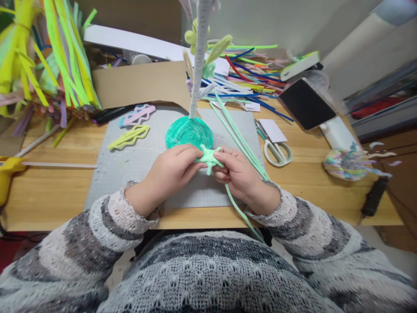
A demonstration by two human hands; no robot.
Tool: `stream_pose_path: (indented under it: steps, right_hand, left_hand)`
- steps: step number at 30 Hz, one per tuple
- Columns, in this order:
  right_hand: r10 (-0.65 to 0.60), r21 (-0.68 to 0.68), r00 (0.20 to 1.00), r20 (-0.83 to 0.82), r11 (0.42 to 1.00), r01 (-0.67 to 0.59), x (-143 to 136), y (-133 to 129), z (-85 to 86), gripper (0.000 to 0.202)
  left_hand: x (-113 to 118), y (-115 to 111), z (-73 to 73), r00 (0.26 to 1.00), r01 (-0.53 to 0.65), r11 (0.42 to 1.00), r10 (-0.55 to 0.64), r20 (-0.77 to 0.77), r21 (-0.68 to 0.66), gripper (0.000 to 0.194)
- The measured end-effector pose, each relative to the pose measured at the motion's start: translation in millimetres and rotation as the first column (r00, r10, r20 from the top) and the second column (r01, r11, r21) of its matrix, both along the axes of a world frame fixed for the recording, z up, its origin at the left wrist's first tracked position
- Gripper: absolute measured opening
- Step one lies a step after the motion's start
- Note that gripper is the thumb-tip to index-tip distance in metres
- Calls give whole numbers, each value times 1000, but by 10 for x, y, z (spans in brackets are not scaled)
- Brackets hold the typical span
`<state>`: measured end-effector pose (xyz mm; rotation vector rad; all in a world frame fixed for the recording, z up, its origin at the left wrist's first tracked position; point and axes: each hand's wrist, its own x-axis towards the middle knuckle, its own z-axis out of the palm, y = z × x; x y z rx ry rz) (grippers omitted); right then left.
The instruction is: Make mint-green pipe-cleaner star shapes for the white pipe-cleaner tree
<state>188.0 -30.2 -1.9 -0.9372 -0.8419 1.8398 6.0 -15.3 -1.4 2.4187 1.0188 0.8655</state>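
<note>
Between my hands is a small woven piece of mint-green pipe cleaner (210,157) with short ends sticking out. My left hand (174,167) pinches its left side between thumb and fingers. On the right side, my right hand (239,171) grips it the same way, and one long tail hangs from there past the table's front edge. Just behind stands a teal coiled round base (189,132) with a white wrapped stem (197,65) rising from it. Several loose mint-green pipe cleaners (239,139) lie to the right, partly behind my right hand.
A grey cutting mat (130,174) lies under the work. Zigzag-bent pipe cleaners (129,137) sit at its left. Scissors (276,152), a phone (307,104) and a black-handled tool (374,195) are on the right. A yellow glue gun (6,174) stands left; pipe-cleaner bundles (61,52) rise behind.
</note>
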Motion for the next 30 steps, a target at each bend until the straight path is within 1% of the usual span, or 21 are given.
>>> stream_pose_path:
  steps: [5,9,13,16,18,19,20,21,23,24,25,27,28,30]
  right_hand:
    - [-8,-1,1000,9,1000,8,-20,-22,-42,33]
    - [-9,16,1000,28,1000,9,-24,-30,-78,34]
    - [2,38,999,39,999,-3,-20,-24,-90,34]
    - [12,40,999,33,999,-14,-17,-16,-80,33]
    - [29,33,999,13,999,-29,-12,-12,-62,32]
    - [40,29,999,-3,999,-40,-9,-11,-52,31]
    - [54,24,998,-24,998,-53,-5,-10,-42,29]
    - [71,20,996,-46,997,-70,-2,-11,-33,28]
    - [112,15,990,-91,994,-111,2,-16,-23,26]
    - [134,17,985,-107,991,-133,3,-19,-22,25]
    - [155,23,981,-117,988,-153,2,-23,-22,25]
    - [177,47,977,-121,984,-173,1,-30,-25,26]
    - [183,62,976,-120,982,-177,1,-34,-26,26]
    - [191,91,974,-119,979,-181,5,-39,-27,26]
  left_hand:
    - [-3,-32,-29,1000,-14,996,15,-9,85,16]
    - [11,-44,-36,999,-32,996,32,-1,87,16]
    - [19,-47,-24,999,-44,998,44,17,41,15]
    - [20,-49,13,998,-45,999,46,52,-8,11]
    - [24,-48,47,993,-21,995,32,116,-99,11]
    - [29,-45,62,985,8,983,24,171,-182,14]
    - [36,-39,73,967,46,958,28,253,-284,19]
    - [47,-31,76,934,97,915,53,353,-393,22]
    - [73,-7,61,824,227,785,161,544,-577,23]
    - [85,6,45,766,293,719,219,605,-631,22]
    - [96,19,26,720,349,664,262,643,-661,23]
    - [107,39,-9,671,426,594,299,679,-682,25]
    - [107,44,-21,658,449,575,306,688,-684,24]
    - [97,48,-31,647,470,556,313,696,-686,22]
